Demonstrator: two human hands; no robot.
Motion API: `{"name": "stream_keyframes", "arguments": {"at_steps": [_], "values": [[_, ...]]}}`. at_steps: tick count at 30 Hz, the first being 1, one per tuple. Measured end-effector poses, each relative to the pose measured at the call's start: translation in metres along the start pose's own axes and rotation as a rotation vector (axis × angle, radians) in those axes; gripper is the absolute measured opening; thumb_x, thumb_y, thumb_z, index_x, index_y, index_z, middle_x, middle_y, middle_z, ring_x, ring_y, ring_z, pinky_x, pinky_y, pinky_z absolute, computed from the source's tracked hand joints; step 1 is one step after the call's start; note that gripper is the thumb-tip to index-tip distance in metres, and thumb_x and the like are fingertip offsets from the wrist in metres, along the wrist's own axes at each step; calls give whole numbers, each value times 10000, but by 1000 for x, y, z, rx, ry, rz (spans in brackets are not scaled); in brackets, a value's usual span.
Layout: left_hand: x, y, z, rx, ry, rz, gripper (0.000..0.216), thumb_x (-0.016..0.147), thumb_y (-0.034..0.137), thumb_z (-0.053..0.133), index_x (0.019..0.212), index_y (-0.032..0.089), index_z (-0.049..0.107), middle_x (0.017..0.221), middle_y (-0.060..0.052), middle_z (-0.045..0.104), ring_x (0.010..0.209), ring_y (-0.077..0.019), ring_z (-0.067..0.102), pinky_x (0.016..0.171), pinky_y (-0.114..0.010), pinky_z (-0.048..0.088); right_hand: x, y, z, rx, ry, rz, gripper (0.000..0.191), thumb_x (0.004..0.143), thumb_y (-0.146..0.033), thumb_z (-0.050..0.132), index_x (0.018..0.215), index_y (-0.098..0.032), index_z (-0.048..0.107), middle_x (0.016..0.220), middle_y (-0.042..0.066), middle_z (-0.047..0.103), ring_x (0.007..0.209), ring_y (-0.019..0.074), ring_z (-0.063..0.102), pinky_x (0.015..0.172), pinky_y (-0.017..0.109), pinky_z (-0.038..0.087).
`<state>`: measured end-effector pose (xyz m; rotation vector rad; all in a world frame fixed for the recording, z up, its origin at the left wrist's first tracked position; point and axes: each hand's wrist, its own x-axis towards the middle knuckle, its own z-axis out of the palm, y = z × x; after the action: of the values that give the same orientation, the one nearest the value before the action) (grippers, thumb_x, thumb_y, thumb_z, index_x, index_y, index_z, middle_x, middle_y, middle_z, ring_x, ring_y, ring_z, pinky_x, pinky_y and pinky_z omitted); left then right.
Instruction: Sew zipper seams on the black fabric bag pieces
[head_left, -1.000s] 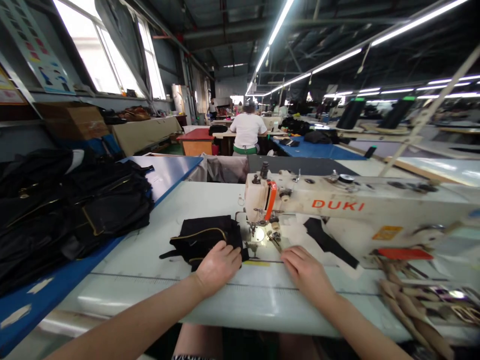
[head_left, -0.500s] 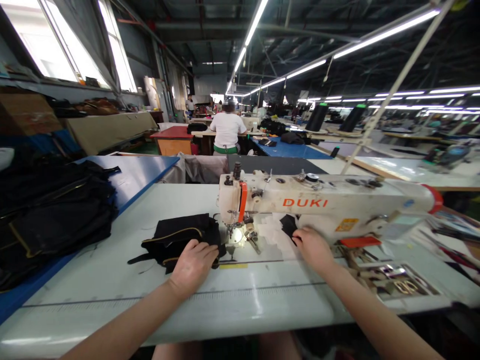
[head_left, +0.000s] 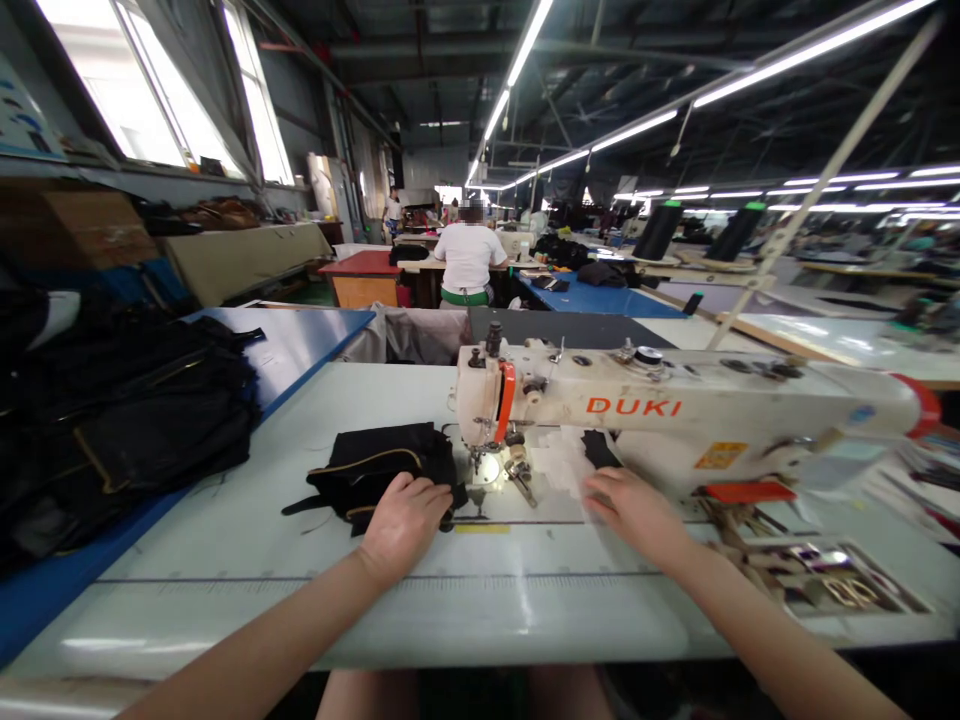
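Observation:
A black fabric piece with gold zippers (head_left: 375, 462) lies on the table left of the needle area. My left hand (head_left: 409, 520) is on its right front part, fingers curled over the cloth at the edge. Under the sewing machine (head_left: 555, 395) arm rests a small black fabric piece (head_left: 600, 450), beside white patches on the machine bed. My right hand (head_left: 634, 505) is just in front of that small piece, fingers extended and slightly blurred, with nothing seen in them. The lit needle plate (head_left: 489, 468) sits between my hands with no cloth over it.
Black zippered pieces (head_left: 142, 420) are heaped on the blue table at left. A tray of metal parts (head_left: 847, 575) is set into the tabletop at right. A thin pole (head_left: 817, 185) rises behind the machine. A person in white (head_left: 469, 258) sits farther ahead.
My right hand has come off the small black piece, its fingers now in front of it. The left hand stays on the zippered piece. The whole view has shifted slightly.

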<state>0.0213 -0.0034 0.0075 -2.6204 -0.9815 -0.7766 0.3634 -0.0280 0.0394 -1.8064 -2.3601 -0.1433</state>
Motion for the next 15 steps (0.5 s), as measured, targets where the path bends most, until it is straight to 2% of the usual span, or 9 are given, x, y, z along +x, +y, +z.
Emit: {"name": "stream_keyframes", "arguments": {"at_steps": [3,7,12,15], "values": [[-2,-1,2,11,-23,-8,222,878,86,453,944,159,651,966,-53,696,834,-177,589,705,-337,369,0,0,2,-65,-23,-7,164,856,-154,508,845,-192,667,873,65,642,836,216,601,701,304,441],[-2,-1,2,16,-28,-11,223,868,76,457,935,162,652,961,-55,692,832,-178,585,705,-334,368,1,4,11,-62,28,23,233,871,-152,452,825,-196,676,838,73,662,798,232,612,658,314,451],[0,0,0,-10,-3,-16,223,865,68,454,923,152,652,948,-51,697,827,-178,587,699,-331,366,3,15,18,346,263,228,251,798,-167,476,925,-211,688,920,66,710,811,246,646,751,360,486],[0,0,-1,-11,8,-12,226,861,68,455,920,154,655,953,-48,699,828,-178,589,702,-330,368,9,23,18,451,367,347,236,765,-212,510,912,-199,694,890,71,726,786,251,661,739,377,507]]}}
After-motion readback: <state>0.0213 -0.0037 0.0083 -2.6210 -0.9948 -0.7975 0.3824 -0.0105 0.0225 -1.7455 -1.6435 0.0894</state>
